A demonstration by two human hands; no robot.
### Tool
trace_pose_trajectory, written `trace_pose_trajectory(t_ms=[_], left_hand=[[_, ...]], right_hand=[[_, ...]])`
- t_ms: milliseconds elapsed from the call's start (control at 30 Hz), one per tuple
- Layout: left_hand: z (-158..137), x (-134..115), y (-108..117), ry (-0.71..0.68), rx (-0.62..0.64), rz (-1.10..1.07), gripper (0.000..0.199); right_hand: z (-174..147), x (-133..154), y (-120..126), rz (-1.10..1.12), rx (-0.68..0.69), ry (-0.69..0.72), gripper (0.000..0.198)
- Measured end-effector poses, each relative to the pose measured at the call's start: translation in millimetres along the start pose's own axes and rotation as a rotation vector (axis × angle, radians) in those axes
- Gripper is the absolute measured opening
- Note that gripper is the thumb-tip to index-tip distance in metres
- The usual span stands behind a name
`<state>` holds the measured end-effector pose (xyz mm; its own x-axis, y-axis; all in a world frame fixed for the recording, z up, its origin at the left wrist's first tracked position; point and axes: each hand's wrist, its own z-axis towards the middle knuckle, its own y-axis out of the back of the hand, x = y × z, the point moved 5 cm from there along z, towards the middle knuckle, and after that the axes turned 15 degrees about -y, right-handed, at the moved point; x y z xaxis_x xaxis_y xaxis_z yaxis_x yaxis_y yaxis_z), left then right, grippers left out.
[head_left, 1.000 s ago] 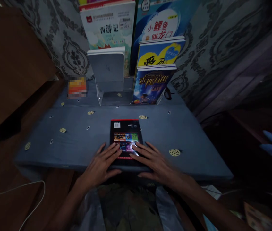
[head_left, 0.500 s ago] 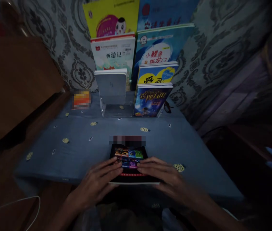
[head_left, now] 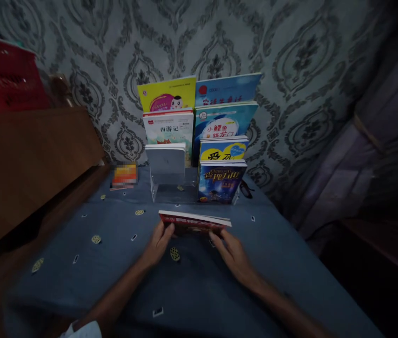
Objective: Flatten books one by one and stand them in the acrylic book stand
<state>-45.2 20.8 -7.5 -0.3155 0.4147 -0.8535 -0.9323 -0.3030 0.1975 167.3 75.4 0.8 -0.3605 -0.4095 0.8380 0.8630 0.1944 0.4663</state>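
Observation:
A dark red book [head_left: 195,224] with white page edges is tilted up above the cloth, its cover facing me. My left hand [head_left: 159,239] grips its left side, thumb on the cover and fingers mostly hidden behind. On the right side, my right hand [head_left: 229,246] holds it the same way. Just beyond stands a clear book rack [head_left: 154,192]. In its right column are a dark blue book [head_left: 220,185], a yellow-and-blue book [head_left: 208,149] and teal and blue ones behind. The left column has a grey-covered book [head_left: 167,160], a white book [head_left: 153,124] and a yellow one.
A blue-grey cloth [head_left: 114,263] with pineapple prints covers the table. A blurred orange item [head_left: 125,174] lies at the back left, and dark glasses [head_left: 246,188] lie right of the rack. A wooden cabinet [head_left: 26,164] stands left; a curtain [head_left: 357,159] hangs right.
The book has moved forward from the table's near edge toward the rack and tipped up. Both hands have gone from resting on its dark face to gripping its sides. My view has tilted upward.

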Motion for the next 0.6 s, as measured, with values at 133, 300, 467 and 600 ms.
trace_pose_trajectory(t_ms=[133,300,467,600], left_hand=[[20,11,-6,0.001,-0.04,-0.121,0.072],[40,30,-9,0.066,-0.045,-0.219,0.079],[36,53,-13,0.131,-0.045,-0.27,0.08],[28,59,-13,0.143,-0.031,-0.285,0.077]], right_hand=[[16,-8,-11,0.026,-0.033,-0.035,0.033],[40,-15,-24,0.037,-0.105,-0.034,0.03],[39,-32,-33,0.016,-0.124,-0.082,0.036],[32,-46,-38,-0.019,-0.141,-0.091,0.044]])
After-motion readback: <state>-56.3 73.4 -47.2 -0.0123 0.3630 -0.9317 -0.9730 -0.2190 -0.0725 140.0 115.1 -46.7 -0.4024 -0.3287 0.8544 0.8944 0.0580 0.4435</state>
